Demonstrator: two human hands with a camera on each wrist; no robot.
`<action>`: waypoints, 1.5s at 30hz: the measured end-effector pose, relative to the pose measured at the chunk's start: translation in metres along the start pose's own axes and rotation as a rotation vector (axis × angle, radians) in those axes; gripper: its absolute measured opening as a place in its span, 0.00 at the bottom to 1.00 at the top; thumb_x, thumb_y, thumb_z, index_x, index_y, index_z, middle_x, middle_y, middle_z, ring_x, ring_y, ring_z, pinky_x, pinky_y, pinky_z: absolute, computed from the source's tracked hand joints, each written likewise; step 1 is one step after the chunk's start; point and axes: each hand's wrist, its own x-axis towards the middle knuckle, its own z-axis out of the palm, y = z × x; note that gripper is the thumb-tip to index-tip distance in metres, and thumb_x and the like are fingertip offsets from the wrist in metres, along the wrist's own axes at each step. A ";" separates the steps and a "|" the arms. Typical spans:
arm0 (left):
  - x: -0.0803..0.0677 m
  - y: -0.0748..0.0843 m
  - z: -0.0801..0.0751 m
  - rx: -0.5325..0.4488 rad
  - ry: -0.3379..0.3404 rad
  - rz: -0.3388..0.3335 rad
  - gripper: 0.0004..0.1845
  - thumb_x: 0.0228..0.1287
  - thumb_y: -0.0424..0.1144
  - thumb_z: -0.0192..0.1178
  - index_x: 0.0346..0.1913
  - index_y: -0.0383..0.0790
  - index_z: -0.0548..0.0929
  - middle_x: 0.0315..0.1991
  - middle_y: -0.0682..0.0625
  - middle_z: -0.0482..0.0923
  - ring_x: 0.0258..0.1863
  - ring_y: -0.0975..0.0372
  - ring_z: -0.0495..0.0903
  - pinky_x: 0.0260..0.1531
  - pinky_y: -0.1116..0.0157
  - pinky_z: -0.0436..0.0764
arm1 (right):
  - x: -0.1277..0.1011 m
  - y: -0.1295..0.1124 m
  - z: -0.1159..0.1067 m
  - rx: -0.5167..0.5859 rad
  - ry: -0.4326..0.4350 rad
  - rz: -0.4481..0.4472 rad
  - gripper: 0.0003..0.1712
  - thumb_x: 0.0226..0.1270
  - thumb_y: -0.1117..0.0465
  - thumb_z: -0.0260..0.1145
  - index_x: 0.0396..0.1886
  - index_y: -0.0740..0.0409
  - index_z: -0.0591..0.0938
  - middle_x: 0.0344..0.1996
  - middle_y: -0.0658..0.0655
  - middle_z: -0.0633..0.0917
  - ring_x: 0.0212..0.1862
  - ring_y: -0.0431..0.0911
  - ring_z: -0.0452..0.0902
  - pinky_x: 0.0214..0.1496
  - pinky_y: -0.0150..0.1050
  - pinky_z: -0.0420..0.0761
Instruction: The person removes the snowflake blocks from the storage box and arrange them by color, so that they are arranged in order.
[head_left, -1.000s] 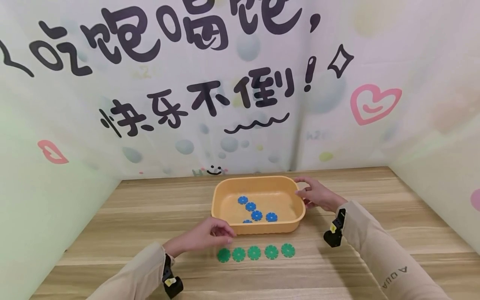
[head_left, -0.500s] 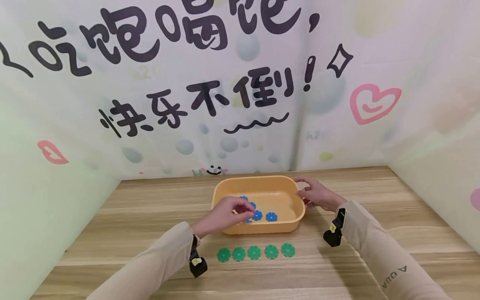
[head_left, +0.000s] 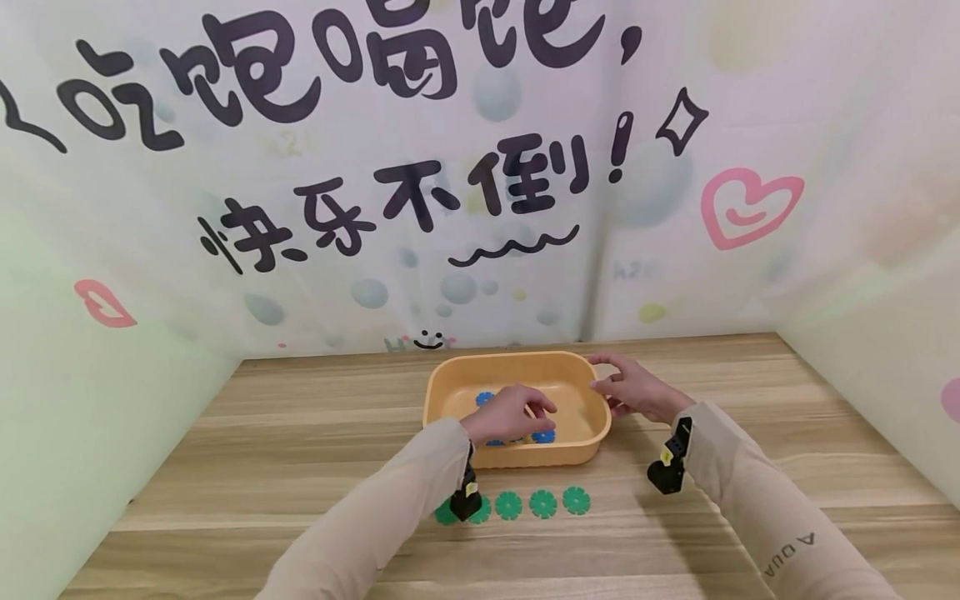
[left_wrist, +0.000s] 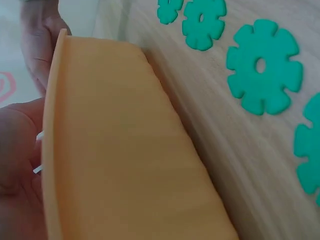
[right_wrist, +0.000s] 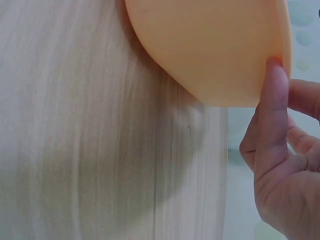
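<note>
Left hand (head_left: 508,414) is inside the shallow orange plastic tray (head_left: 577,450) near the wooden table's back edge, fingers loosely curled directly above the blue flower-shaped plastic discs (head_left: 544,436); whether it pinches one is unclear. Right hand (head_left: 633,390), fingers curled, steadies the tray's right rim; green flower-shaped discs (head_left: 542,503) line the table in front.

You have a light wooden table (head_left: 262,433) with planks running left to right, closed in by printed backdrop panels at its far edge and both sides. An orange tub (head_left: 517,454) sits on it near the middle, towards the far edge. Just in front of the tub, a row of green flower-shaped discs (head_left: 542,503) lies flat on the wood, parallel to the near edge.
</note>
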 end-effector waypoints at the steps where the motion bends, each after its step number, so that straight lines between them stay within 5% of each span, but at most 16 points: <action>1: 0.003 0.000 0.002 -0.005 -0.016 -0.007 0.14 0.57 0.37 0.59 0.45 0.33 0.79 0.29 0.53 0.77 0.25 0.66 0.73 0.28 0.72 0.72 | 0.000 0.000 0.000 0.002 0.000 -0.001 0.28 0.66 0.64 0.53 0.63 0.59 0.56 0.33 0.65 0.75 0.25 0.45 0.72 0.24 0.34 0.75; 10: 0.014 0.000 -0.001 -0.006 -0.077 -0.087 0.16 0.57 0.36 0.59 0.49 0.35 0.77 0.36 0.48 0.78 0.34 0.62 0.75 0.38 0.67 0.74 | 0.000 -0.001 0.000 0.009 -0.001 -0.002 0.27 0.66 0.64 0.52 0.63 0.59 0.56 0.31 0.64 0.75 0.24 0.44 0.71 0.24 0.34 0.75; 19: 0.018 -0.016 0.004 -0.075 -0.103 -0.102 0.17 0.51 0.32 0.63 0.47 0.33 0.78 0.41 0.46 0.78 0.41 0.58 0.75 0.40 0.68 0.73 | 0.000 0.002 0.000 0.025 -0.012 0.012 0.28 0.66 0.64 0.52 0.63 0.59 0.56 0.32 0.64 0.75 0.24 0.44 0.72 0.23 0.33 0.74; 45: 0.022 -0.021 0.011 0.006 -0.091 -0.113 0.12 0.44 0.24 0.66 0.34 0.34 0.78 0.28 0.48 0.73 0.26 0.64 0.68 0.27 0.72 0.72 | 0.000 0.003 -0.001 0.031 -0.009 0.000 0.28 0.66 0.63 0.53 0.63 0.58 0.56 0.32 0.65 0.74 0.24 0.44 0.71 0.23 0.33 0.75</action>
